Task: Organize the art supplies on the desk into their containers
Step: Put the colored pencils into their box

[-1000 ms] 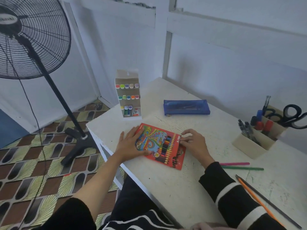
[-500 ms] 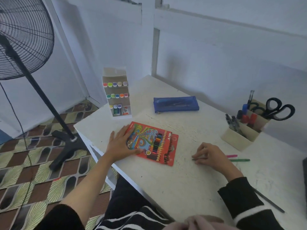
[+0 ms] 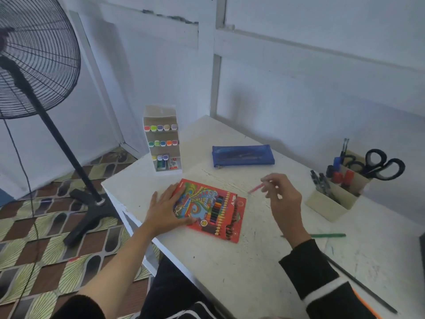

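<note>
Partly | right hand [image 3: 284, 203] fingers pinch pink pencil [image 3: 256, 189] | left hand [image 3: 165, 208] fingers straight on pencil box [image 3: 216, 207] | green pencil [image 3: 328, 235], black pencil [image 3: 358, 284] loose on bench.

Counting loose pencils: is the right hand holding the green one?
No, the right hand pinches a pink pencil, while the green pencil lies on the desk.

Your left grip [image 3: 165, 210] lies flat, palm down, fingers spread, near the tabletop's [image 3: 230, 272] left edge, forearm bare. Your right grip [image 3: 284, 199] hovers above the tabletop, fingers curled, fingertips pinching a pink pencil [image 3: 256, 188].
</note>
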Action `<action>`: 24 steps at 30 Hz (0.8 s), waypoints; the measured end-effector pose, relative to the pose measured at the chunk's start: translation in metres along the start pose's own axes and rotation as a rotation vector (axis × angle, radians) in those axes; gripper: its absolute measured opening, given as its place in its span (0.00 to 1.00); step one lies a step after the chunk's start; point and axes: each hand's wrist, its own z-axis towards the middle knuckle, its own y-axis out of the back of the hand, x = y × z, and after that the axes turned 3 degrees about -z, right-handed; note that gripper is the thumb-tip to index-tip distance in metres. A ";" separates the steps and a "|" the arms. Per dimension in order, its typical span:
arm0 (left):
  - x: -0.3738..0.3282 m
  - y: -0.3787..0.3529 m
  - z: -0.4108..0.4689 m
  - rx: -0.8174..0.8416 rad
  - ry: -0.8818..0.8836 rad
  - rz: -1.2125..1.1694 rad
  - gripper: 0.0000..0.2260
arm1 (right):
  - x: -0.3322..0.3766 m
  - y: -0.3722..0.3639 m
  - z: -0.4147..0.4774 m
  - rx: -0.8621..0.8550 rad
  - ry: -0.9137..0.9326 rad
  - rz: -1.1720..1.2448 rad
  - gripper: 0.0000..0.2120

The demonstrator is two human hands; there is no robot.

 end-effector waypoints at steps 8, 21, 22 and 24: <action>-0.003 0.002 -0.002 -0.001 0.005 -0.009 0.59 | -0.015 -0.015 0.001 -0.413 -0.573 0.325 0.01; -0.005 0.003 -0.003 -0.012 0.001 -0.020 0.59 | -0.053 -0.031 -0.013 0.378 -0.628 -0.072 0.04; -0.005 0.003 -0.003 -0.013 -0.002 -0.018 0.59 | -0.053 -0.037 -0.013 0.419 -0.578 -0.109 0.05; -0.005 0.003 -0.004 -0.013 0.000 -0.013 0.59 | -0.053 -0.049 -0.014 0.461 -0.510 -0.166 0.04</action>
